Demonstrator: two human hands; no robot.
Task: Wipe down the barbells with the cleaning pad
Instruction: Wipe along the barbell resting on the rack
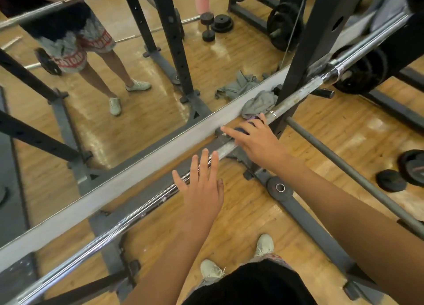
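Barbell racked before mirror. Our right hand presses purple cleaning pad onto it, fingers spread; our left hand lies flat, open, across it. We judge wiping partway: chalky patches remain.

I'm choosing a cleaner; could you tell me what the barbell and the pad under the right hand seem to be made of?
Barbell: probably chromed steel; bright streaky reflections, duller and whitish near the rack. Cleaning pad: purple and dark, mostly hidden under the right hand, so its material is unclear.
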